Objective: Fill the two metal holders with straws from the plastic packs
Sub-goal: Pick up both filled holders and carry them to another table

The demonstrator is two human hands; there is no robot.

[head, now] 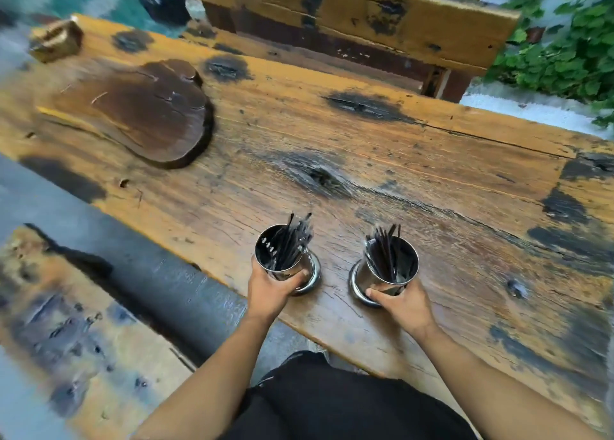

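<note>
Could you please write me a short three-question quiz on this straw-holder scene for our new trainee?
1. True or false: the left hand and the right hand each grip a metal holder.
2. What do the left holder and the right holder contain?
A) white napkins
B) black straws
C) nothing
3. Fill in: the dark round wooden slab lies on the wooden table to the ____ of the holders.

Key:
1. True.
2. B; black straws stand in both.
3. Left, and farther from the person.
</note>
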